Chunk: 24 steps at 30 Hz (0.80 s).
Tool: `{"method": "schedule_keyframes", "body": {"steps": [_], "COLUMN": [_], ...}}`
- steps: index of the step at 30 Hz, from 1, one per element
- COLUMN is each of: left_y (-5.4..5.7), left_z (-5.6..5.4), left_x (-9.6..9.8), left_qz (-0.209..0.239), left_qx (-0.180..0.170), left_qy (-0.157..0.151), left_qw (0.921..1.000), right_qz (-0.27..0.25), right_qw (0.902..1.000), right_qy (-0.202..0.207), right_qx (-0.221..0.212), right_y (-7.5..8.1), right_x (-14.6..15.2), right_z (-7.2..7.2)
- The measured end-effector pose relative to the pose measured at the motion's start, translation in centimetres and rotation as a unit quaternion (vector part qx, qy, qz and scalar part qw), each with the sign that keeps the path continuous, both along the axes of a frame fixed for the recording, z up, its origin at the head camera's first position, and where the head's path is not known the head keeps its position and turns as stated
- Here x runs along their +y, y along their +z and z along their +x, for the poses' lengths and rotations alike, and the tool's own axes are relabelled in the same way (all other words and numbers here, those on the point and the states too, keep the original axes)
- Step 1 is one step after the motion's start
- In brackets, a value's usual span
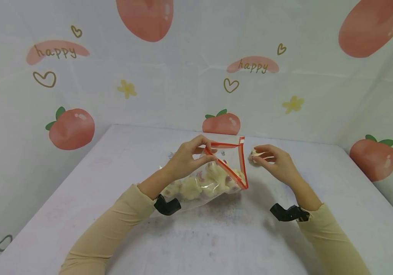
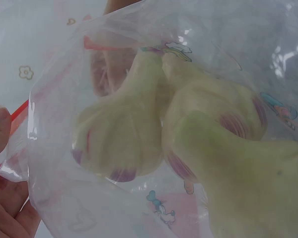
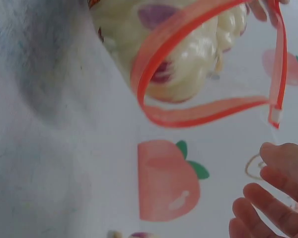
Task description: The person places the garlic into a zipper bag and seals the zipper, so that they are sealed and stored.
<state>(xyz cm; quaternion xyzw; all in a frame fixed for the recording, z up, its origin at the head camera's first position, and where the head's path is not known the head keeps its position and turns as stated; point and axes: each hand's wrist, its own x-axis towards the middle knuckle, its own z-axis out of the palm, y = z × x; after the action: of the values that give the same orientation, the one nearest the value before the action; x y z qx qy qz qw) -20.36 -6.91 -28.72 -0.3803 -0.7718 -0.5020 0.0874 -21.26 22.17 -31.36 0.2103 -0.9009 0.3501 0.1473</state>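
A clear zip bag (image 1: 203, 196) with a red-edged mouth lies tilted on the table, its mouth gaping to the right. Inside are several pale garlic bulbs (image 2: 121, 134) with purple streaks. My left hand (image 1: 191, 158) pinches the upper edge of the mouth between thumb and fingers. To the right of the bag is my right hand (image 1: 277, 160), its fingers loosely bent and apart. A loose garlic bulb (image 1: 253, 156) shows just past its fingertips, partly hidden by them. In the right wrist view, nothing lies between the fingers (image 3: 263, 198).
The white table (image 1: 210, 244) carries faint dark smudges in front of the bag. Behind it hangs a pale backdrop (image 1: 182, 76) printed with peaches, hearts and the word happy. A black strap piece (image 1: 287, 213) sticks out at each wrist.
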Motion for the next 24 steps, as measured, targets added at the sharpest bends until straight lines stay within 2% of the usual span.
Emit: {"method": "schedule_keyframes", "body": {"steps": [14, 24], "left_y": [-0.1, -0.1], "left_z": [-0.1, 0.0], "left_x": [-0.1, 0.0], "left_qz": [0.005, 0.006], "left_qx": [0.006, -0.004], "left_qy": [-0.005, -0.005], "left_qw": [1.0000, 1.0000], "right_qz": [-0.038, -0.056], "right_qw": [0.9947, 0.9809], "right_qy": [-0.083, -0.141], "right_qx": [-0.047, -0.122], "right_y": [-1.4, -1.9], "right_x": [2.3, 3.1], "right_z": [-1.6, -2.3]}}
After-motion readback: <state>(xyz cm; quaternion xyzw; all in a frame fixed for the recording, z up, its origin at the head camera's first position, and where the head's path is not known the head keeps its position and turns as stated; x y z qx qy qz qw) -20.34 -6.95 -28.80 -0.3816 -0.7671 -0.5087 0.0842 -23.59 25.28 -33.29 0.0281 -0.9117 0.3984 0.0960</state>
